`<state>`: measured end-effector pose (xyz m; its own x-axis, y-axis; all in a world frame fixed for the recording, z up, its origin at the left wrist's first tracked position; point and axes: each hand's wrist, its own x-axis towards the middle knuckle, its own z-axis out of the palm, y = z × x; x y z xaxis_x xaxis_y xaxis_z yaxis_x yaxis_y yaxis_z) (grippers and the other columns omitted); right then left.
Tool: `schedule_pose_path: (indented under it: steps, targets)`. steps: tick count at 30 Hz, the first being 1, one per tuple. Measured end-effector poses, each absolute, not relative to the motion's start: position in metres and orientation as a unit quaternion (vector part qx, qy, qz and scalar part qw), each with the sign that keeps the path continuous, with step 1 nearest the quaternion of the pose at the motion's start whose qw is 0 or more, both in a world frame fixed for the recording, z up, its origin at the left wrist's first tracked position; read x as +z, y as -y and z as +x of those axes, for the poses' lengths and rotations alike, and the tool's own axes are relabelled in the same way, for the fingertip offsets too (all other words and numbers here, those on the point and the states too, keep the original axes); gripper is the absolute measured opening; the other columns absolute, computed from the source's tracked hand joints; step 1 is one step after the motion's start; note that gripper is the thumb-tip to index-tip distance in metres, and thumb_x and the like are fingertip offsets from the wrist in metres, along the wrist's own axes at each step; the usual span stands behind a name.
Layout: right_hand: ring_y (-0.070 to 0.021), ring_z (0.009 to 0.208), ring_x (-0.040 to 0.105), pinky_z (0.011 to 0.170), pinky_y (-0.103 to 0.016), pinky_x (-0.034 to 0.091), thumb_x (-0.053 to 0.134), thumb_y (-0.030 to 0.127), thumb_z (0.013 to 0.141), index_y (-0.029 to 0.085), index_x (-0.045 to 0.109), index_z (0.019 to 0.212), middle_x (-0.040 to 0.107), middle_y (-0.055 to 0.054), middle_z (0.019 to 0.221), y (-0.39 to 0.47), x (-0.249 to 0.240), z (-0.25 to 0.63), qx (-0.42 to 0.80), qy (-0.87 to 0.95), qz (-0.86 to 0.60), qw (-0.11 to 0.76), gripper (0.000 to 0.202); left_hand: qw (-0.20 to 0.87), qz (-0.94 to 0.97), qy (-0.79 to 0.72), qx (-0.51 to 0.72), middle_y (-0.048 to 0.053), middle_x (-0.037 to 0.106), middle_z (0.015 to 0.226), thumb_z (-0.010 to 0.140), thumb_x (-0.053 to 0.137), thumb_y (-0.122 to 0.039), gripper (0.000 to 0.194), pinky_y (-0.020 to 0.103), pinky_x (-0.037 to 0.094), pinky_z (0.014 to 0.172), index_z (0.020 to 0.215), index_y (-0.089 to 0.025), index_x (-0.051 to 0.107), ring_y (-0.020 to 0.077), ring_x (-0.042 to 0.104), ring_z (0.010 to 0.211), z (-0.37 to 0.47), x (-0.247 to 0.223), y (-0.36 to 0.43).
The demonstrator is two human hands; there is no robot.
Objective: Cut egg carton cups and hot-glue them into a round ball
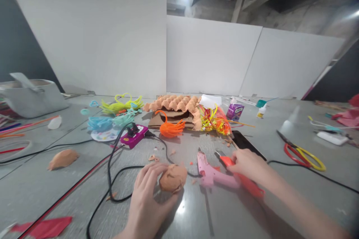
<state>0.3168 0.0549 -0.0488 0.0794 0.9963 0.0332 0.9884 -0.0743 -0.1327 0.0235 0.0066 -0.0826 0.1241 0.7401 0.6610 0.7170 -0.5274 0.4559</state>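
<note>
My left hand (150, 194) is curled around a rounded tan lump (173, 178) with a creased, papery surface, its colour matching the egg tray. Against the tabletop, my right hand (246, 164) grips an orange utility knife (248, 185) with fingers and thumb at its middle; the blade end points away and to the left. Between the hands lies a pink hot glue gun (209, 173), nozzle pointing away from me. Small tan scraps (153, 158) are scattered beyond the lump. A separate tan carton piece (63, 158) rests at the left.
Black cables loop left from a purple power strip (134, 137). An egg tray (174, 103) sits on cardboard behind an orange pipe-cleaner bundle (171, 129). Scissors (304, 155) and a black phone-like slab (248, 143) lie right; a grey-white bucket (33, 99) stands far left.
</note>
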Motion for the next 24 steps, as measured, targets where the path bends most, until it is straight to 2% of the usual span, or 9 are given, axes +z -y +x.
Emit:
schedule_pose_path:
  steps: [2, 4, 6, 7, 9, 12, 16, 24]
  targets:
    - [-0.0224, 0.056, 0.059, 0.046, -0.027, 0.033, 0.059, 0.024, 0.066, 0.019, 0.061, 0.060, 0.061, -0.004, 0.059, -0.054, -0.036, 0.313, 0.012, 0.672, -0.736, 0.080, 0.007, 0.004, 0.755, -0.484, 0.443, 0.006, 0.066, 0.098, 0.069, 0.067, -0.019, 0.036, 0.048, 0.050, 0.080, 0.101, -0.025, 0.051, 0.0286, 0.059, 0.097, 0.023, -0.082, -0.007]
    - [-0.0229, 0.072, 0.062, 0.057, -0.029, 0.042, 0.058, 0.023, 0.069, 0.018, 0.063, 0.076, 0.064, -0.006, 0.076, -0.049, -0.021, 0.309, -0.009, 0.682, -0.723, 0.110, 0.010, 0.006, 0.754, -0.486, 0.441, 0.006, 0.065, 0.099, 0.069, 0.067, -0.020, 0.037, 0.047, 0.051, 0.079, 0.102, -0.025, 0.051, 0.0284, 0.058, 0.096, 0.023, -0.082, -0.007]
    - [-0.0183, 0.085, 0.060, 0.074, -0.027, 0.044, 0.057, 0.020, 0.073, 0.020, 0.062, 0.094, 0.062, -0.004, 0.096, -0.039, -0.008, 0.303, -0.016, 0.723, -0.675, 0.147, 0.021, 0.016, 0.750, -0.490, 0.444, 0.006, 0.065, 0.100, 0.069, 0.068, -0.020, 0.038, 0.046, 0.051, 0.078, 0.103, -0.025, 0.051, 0.0280, 0.059, 0.096, 0.022, -0.083, -0.008]
    - [-0.0148, 0.086, 0.059, 0.077, -0.025, 0.044, 0.054, 0.021, 0.077, 0.023, 0.061, 0.099, 0.059, -0.002, 0.101, -0.032, -0.005, 0.298, -0.012, 0.754, -0.636, 0.164, 0.023, 0.024, 0.748, -0.491, 0.446, 0.006, 0.065, 0.101, 0.068, 0.068, -0.020, 0.039, 0.045, 0.052, 0.078, 0.103, -0.025, 0.051, 0.0277, 0.059, 0.096, 0.022, -0.083, -0.008]
    - [-0.0111, 0.073, 0.058, 0.068, -0.023, 0.045, 0.051, 0.022, 0.082, 0.025, 0.060, 0.103, 0.056, 0.000, 0.097, -0.018, -0.004, 0.287, -0.017, 0.827, -0.525, 0.201, 0.023, 0.038, 0.744, -0.494, 0.448, 0.005, 0.065, 0.100, 0.068, 0.068, -0.019, 0.039, 0.044, 0.052, 0.077, 0.102, -0.026, 0.051, 0.0270, 0.059, 0.095, 0.023, -0.084, -0.008]
    - [-0.0110, 0.057, 0.051, 0.053, -0.025, 0.040, 0.051, 0.021, 0.081, 0.025, 0.059, 0.105, 0.056, 0.000, 0.087, -0.001, -0.010, 0.269, -0.110, 0.874, -0.422, 0.216, 0.026, 0.050, 0.746, -0.494, 0.444, 0.004, 0.066, 0.098, 0.067, 0.068, -0.019, 0.038, 0.045, 0.051, 0.078, 0.101, -0.026, 0.052, 0.0268, 0.059, 0.094, 0.024, -0.084, -0.008]
    - [-0.0134, 0.061, 0.054, 0.055, -0.028, 0.040, 0.043, 0.013, 0.076, 0.020, 0.061, 0.103, 0.058, -0.002, 0.083, 0.006, -0.016, 0.257, -0.186, 0.878, -0.386, 0.213, 0.034, 0.053, 0.747, -0.491, 0.445, 0.003, 0.067, 0.095, 0.068, 0.068, -0.021, 0.034, 0.044, 0.049, 0.079, 0.099, -0.026, 0.053, 0.0269, 0.059, 0.092, 0.026, -0.081, -0.007]
    - [-0.0142, 0.060, 0.055, 0.053, -0.030, 0.038, 0.041, 0.011, 0.075, 0.018, 0.061, 0.108, 0.059, -0.002, 0.081, 0.003, -0.018, 0.258, -0.220, 0.879, -0.379, 0.185, 0.039, 0.073, 0.759, -0.478, 0.436, 0.001, 0.067, 0.095, 0.066, 0.068, -0.015, 0.036, 0.041, 0.047, 0.079, 0.097, -0.027, 0.053, 0.0253, 0.058, 0.092, 0.025, -0.078, -0.005]
